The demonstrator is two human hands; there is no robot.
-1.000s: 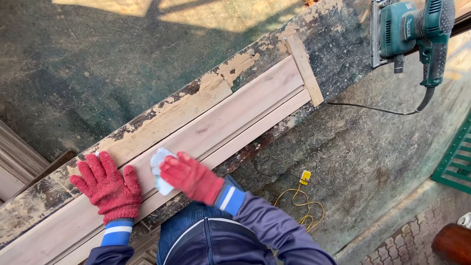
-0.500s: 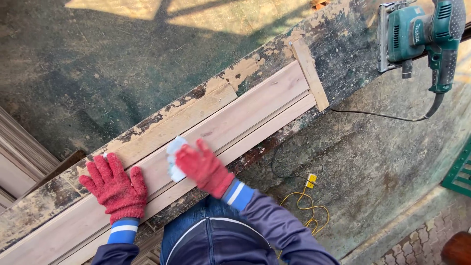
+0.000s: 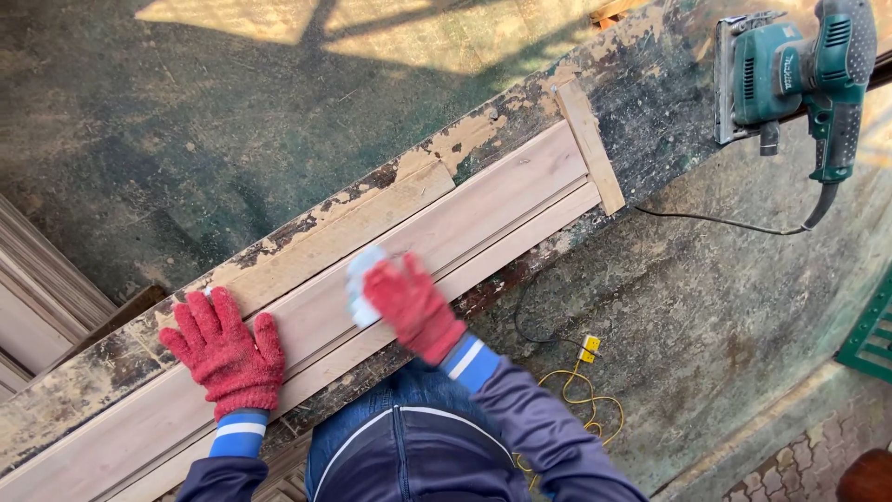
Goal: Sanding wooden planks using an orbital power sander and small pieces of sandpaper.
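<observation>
A long pale wooden moulding [image 3: 502, 200] lies along a paint-flaked workbench plank [image 3: 650, 102]. My left hand [image 3: 226, 351], in a red knitted glove, rests flat with fingers spread on the moulding near its left part. My right hand [image 3: 412, 305], also in a red glove, presses a small white pad [image 3: 360, 284] onto the moulding's middle; the hand is blurred. Blue sleeves with white-striped cuffs show below both gloves.
A teal electric sander [image 3: 790, 74] sits on the bench at the top right, its black cord [image 3: 725, 223] trailing down. A short wooden stop block [image 3: 589, 144] crosses the moulding's right end. A yellow cable [image 3: 576, 390] lies on the concrete floor. Stacked mouldings [image 3: 37, 307] lean at the left.
My right hand has slid the white pad to the right along the moulding. My left hand has stayed flat on the wood. The view has shifted slightly.
</observation>
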